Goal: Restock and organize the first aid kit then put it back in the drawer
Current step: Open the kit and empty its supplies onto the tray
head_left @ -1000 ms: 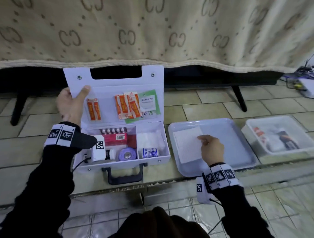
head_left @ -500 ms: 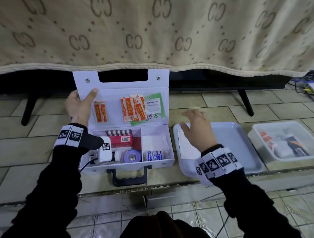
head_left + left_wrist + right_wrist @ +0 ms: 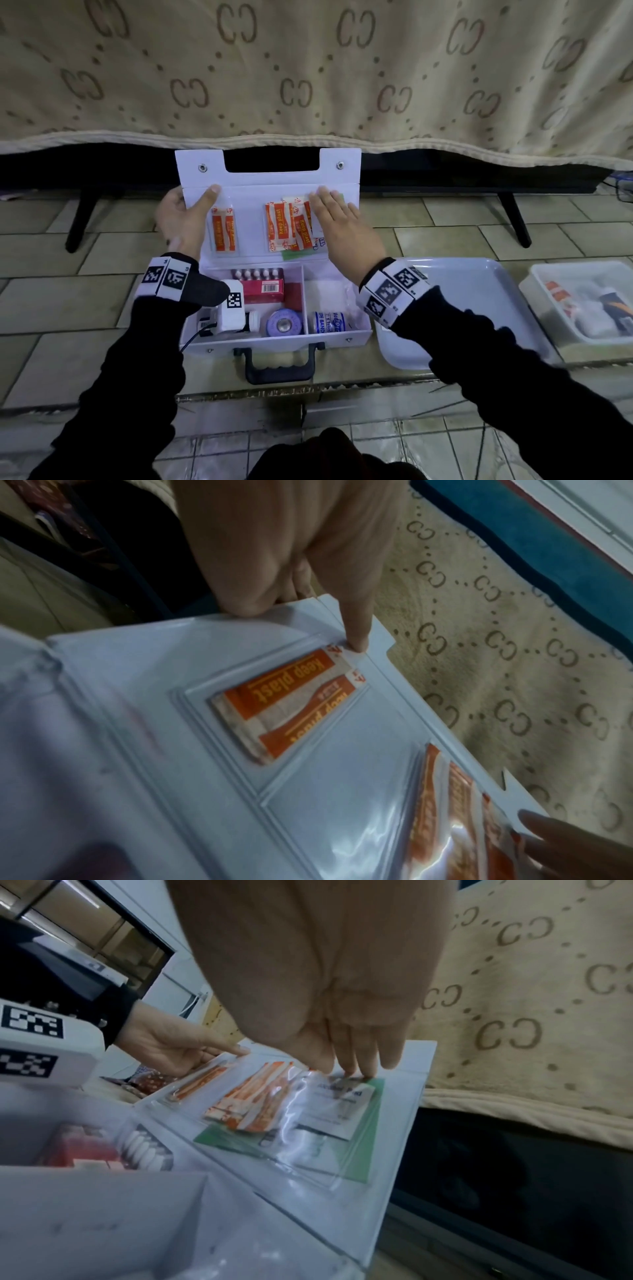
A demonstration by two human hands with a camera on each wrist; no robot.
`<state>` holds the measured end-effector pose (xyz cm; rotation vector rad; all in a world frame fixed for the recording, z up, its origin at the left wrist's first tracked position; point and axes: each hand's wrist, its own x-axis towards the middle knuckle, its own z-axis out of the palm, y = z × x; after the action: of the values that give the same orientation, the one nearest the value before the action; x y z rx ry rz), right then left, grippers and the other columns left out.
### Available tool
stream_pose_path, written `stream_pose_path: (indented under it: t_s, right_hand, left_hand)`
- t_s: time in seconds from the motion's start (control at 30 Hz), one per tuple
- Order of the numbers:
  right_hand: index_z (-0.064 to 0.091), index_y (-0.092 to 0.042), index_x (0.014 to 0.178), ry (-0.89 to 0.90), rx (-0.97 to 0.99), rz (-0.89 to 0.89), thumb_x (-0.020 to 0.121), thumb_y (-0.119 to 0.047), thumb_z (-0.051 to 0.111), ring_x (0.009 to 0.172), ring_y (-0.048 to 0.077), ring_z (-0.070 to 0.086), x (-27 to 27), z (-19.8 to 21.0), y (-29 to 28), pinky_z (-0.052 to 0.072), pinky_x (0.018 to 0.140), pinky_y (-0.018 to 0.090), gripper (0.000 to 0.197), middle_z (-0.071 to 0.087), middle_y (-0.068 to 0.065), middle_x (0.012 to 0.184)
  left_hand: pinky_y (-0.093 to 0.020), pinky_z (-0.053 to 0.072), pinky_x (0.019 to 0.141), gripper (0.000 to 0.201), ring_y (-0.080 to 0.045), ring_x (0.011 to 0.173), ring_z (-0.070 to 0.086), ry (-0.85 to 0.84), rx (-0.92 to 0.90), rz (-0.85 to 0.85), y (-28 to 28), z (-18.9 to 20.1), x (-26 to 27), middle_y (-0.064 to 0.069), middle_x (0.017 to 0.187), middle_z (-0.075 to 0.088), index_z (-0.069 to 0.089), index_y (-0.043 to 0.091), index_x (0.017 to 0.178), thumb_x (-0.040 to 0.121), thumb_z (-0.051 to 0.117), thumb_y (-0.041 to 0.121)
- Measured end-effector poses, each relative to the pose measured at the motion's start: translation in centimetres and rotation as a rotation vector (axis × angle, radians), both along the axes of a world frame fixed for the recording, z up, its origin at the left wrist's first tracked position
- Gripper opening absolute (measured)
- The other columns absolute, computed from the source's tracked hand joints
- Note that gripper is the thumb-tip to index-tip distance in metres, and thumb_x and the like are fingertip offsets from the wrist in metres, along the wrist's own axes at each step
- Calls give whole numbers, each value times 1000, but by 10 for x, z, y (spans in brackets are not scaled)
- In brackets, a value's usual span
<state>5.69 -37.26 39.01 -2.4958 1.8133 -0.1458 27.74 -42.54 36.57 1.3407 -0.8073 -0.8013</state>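
Observation:
The white first aid kit [image 3: 274, 342] lies open on the tiled floor with its lid [image 3: 270, 178] raised. My left hand [image 3: 181, 219] grips the lid's left edge, thumb [image 3: 356, 631] on the inside beside a pocket of orange plasters [image 3: 287, 704]. My right hand [image 3: 339, 226] lies flat on the right pocket, straight fingers [image 3: 359, 1066] pressing the alcohol pad [image 3: 339, 1104] next to more plasters [image 3: 287, 226]. The base holds a pill blister [image 3: 257, 274], a red box [image 3: 263, 291], a purple tape roll [image 3: 284, 323] and a bandage roll [image 3: 325, 322].
A pale tray [image 3: 479, 291] sits right of the kit, partly under my right forearm. Further right is a white bin [image 3: 582, 301] with several supplies. A patterned cloth [image 3: 308, 85] hangs behind, over dark furniture legs [image 3: 78, 219]. The kit's black handle [image 3: 279, 366] points toward me.
My right hand left the white sheet on the tray and moved left and up onto the lid's right pocket. My left hand kept its hold on the lid.

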Motion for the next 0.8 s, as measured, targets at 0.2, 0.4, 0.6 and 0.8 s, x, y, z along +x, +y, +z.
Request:
stream_pose_path:
  t_s: [0.2,0.4,0.6,0.8]
  right_hand:
    - [34,-8,138,-12,-210,17,85,1,39,130,28,34,0,6,-14,23,110,38,54,42,11,134]
    - [51,-1,122,-98,-258,17,73,1,26,122,35,46,3,-5,-12,41,99,47,55,49,19,126]
    - [53,-5,113,-79,-261,-25,83,-1,34,110,30,47,3,5,-15,35,90,37,36,51,12,119]
    - [49,-8,113,40,-168,19,88,-3,37,105,28,47,0,17,-19,34,89,37,28,53,8,113]
  left_hand:
    - [-27,54,77,20,-15,88,65,14,-9,-1,1,0,0,-5,102,68,60,15,94,80,73,19]
    - [-22,55,72,34,-15,89,66,3,-11,-4,1,-1,1,-4,103,68,62,6,108,80,73,21]
    - [-25,55,74,40,-15,90,67,4,-4,-6,1,-2,3,-5,105,69,62,4,111,78,75,22]
    - [-24,55,75,37,-14,90,67,23,-17,6,2,0,0,-5,105,69,61,6,109,78,75,20]
